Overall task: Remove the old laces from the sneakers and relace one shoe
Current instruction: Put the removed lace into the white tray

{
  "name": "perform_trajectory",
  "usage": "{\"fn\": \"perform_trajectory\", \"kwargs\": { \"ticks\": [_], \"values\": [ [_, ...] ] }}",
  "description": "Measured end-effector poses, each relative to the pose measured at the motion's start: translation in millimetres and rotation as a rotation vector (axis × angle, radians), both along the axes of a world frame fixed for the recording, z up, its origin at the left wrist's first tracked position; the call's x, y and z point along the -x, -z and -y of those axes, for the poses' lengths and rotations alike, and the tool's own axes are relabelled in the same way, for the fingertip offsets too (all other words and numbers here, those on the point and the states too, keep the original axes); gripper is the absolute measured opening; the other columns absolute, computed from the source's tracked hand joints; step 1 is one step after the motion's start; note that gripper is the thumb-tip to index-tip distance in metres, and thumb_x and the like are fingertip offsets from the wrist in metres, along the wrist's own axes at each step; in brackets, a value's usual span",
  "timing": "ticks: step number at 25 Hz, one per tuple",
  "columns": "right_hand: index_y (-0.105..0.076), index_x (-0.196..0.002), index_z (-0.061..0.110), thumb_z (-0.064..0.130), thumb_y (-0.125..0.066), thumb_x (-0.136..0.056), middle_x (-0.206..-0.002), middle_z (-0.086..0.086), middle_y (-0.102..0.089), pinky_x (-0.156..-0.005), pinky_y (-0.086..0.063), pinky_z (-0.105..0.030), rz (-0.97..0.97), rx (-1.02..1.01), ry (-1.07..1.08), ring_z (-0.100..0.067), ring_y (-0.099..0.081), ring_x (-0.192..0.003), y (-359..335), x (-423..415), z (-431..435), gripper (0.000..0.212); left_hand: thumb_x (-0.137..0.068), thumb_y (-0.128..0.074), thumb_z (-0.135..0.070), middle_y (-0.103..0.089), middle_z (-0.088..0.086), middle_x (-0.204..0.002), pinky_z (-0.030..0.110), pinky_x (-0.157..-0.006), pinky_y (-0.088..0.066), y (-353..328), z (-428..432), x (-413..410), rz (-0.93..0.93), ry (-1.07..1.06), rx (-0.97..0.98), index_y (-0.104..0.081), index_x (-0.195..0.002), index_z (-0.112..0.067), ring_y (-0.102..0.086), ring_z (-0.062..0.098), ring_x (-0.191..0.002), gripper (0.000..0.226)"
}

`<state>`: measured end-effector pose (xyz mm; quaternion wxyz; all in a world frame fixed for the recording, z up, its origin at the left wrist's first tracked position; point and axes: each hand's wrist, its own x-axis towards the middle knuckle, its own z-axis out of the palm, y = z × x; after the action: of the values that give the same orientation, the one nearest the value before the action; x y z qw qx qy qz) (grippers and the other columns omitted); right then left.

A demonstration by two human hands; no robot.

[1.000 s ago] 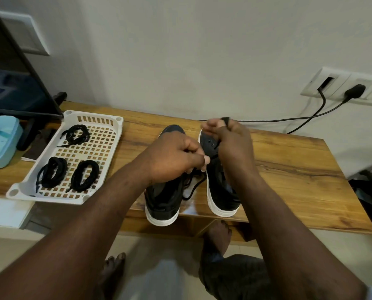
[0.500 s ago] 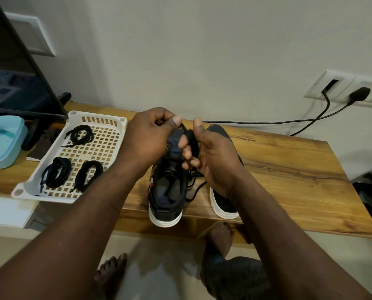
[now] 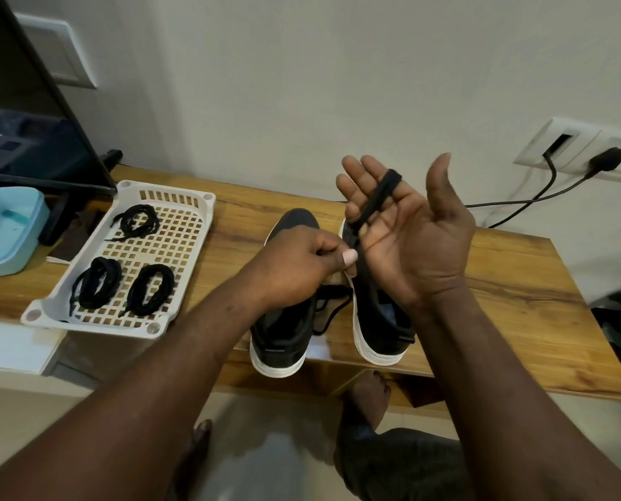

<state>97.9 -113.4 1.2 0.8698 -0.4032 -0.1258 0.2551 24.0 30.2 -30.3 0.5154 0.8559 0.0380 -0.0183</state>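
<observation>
Right hand [image 3: 410, 226]: spread, lace [image 3: 377, 197] draped across fingers.
Left hand [image 3: 298, 265]: pinched lace lower down.
Risk: I reckoned it'd slide off, nothing gripped it.

table [image 3: 500, 301] | tray [image 3: 202, 211] on its left part, three lace bundles [image 3: 150, 289] in it | box [image 3: 5, 229] left of tray | screen [image 3: 31, 139] behind both | left sneaker [image 3: 283, 330] and right sneaker [image 3: 377, 330] side by side at front edge, right of tray | socket [image 3: 572, 146] on wall behind, far right | lace [image 3: 374, 200] across right hand [image 3: 410, 229] above right sneaker, left hand [image 3: 298, 269] pinches it lower
</observation>
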Motion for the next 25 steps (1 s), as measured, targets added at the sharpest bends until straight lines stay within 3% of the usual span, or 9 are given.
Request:
{"fn": "perform_trajectory", "kwargs": {
  "ticks": [2, 5, 9, 13, 16, 19, 21, 23, 25],
  "values": [
    [-0.056, -0.138, -0.005, 0.059, -0.039, -0.101, -0.132, -0.021, -0.070, -0.106, -0.050, -0.040, 0.188, 0.295, 0.154, -0.032, -0.068, -0.124, 6.3, -3.5, 2.7, 0.075, -0.102, -0.064, -0.040, -0.074, 0.001, -0.082, 0.043, -0.077, -0.055, -3.9, 2.5, 1.5, 0.043, -0.011, -0.049, -0.080, -0.087, -0.029, -0.069, 0.021, -0.079, 0.024],
    [-0.064, -0.125, 0.000, 0.064, -0.045, -0.098, -0.119, -0.022, -0.071, -0.104, -0.052, -0.048, 0.411, 0.617, 0.073, -0.036, -0.068, -0.116, 16.4, 1.4, 5.0, 0.072, -0.099, -0.068, -0.040, -0.073, 0.001, -0.077, 0.044, -0.074, -0.056, -9.4, -4.8, -1.8, 0.174, -0.200, 0.013, -0.078, -0.081, -0.025, -0.069, 0.022, -0.076, 0.025],
    [-0.069, -0.095, 0.012, 0.061, -0.043, -0.106, -0.086, -0.011, -0.073, -0.078, -0.053, -0.040, 0.541, 0.915, -0.141, -0.023, -0.067, -0.077, 21.9, 14.6, 2.4, 0.057, -0.097, -0.073, -0.029, -0.074, -0.006, -0.074, 0.040, -0.071, -0.059, -9.8, -9.4, -2.3, 0.315, -0.310, -0.003, -0.076, -0.083, -0.021, -0.070, 0.014, -0.071, 0.016],
    [-0.066, -0.093, 0.008, 0.042, -0.042, -0.112, -0.071, -0.002, -0.060, -0.063, -0.045, -0.028, 0.366, 0.788, -0.226, -0.015, -0.053, -0.063, 13.5, 17.3, 0.4, 0.046, -0.093, -0.078, -0.027, -0.074, -0.003, -0.077, 0.042, -0.071, -0.059, -6.5, -15.8, -4.9, 0.321, -0.360, 0.083, -0.074, -0.083, -0.023, -0.072, 0.018, -0.074, 0.011],
    [-0.067, -0.097, 0.008, 0.041, -0.046, -0.111, -0.071, 0.001, -0.059, -0.065, -0.042, -0.030, 0.280, 0.734, -0.207, -0.013, -0.052, -0.063, 13.9, 15.1, -0.5, 0.042, -0.091, -0.079, -0.024, -0.073, -0.003, -0.077, 0.043, -0.070, -0.058, -4.5, -19.4, -6.0, 0.351, -0.388, 0.073, -0.073, -0.080, -0.026, -0.070, 0.019, -0.075, 0.013],
    [-0.064, -0.094, 0.010, 0.042, -0.044, -0.112, -0.073, -0.001, -0.056, -0.065, -0.041, -0.030, 0.197, 0.629, -0.278, -0.015, -0.050, -0.065, 15.8, 17.1, -4.1, 0.042, -0.092, -0.079, -0.028, -0.072, -0.008, -0.075, 0.033, -0.067, -0.056, -6.2, -20.0, -6.2, 0.354, -0.404, 0.068, -0.073, -0.080, -0.028, -0.067, 0.010, -0.071, 0.014],
    [-0.061, -0.094, 0.011, 0.041, -0.041, -0.112, -0.074, -0.002, -0.052, -0.065, -0.038, -0.030, 0.128, 0.520, -0.328, -0.015, -0.047, -0.065, 13.1, 17.9, -3.3, 0.041, -0.093, -0.077, -0.030, -0.069, -0.005, -0.071, 0.029, -0.063, -0.054, -10.0, -19.7, -4.4, 0.262, -0.365, 0.237, -0.073, -0.082, -0.019, -0.066, 0.011, -0.067, 0.016],
    [-0.059, -0.095, 0.011, 0.043, -0.039, -0.111, -0.076, -0.003, -0.050, -0.066, -0.037, -0.030, 0.031, 0.324, -0.388, -0.016, -0.046, -0.066, 8.4, 17.1, -0.6, 0.041, -0.099, -0.068, -0.027, -0.067, 0.003, -0.067, 0.029, -0.055, -0.054, -14.4, -13.2, -2.0, 0.105, -0.274, 0.577, -0.070, -0.083, -0.011, -0.064, 0.018, -0.057, 0.023],
    [-0.058, -0.097, 0.010, 0.047, -0.037, -0.108, -0.078, -0.002, -0.052, -0.068, -0.039, -0.029, -0.059, 0.085, -0.403, -0.016, -0.048, -0.068, 3.1, 13.9, 2.0, 0.044, -0.106, -0.058, -0.021, -0.063, 0.000, -0.064, 0.020, -0.045, -0.046, -12.5, -5.1, -2.5, 0.025, -0.237, 0.665, -0.069, -0.084, -0.014, -0.055, 0.011, -0.049, 0.026]
  ]
}}
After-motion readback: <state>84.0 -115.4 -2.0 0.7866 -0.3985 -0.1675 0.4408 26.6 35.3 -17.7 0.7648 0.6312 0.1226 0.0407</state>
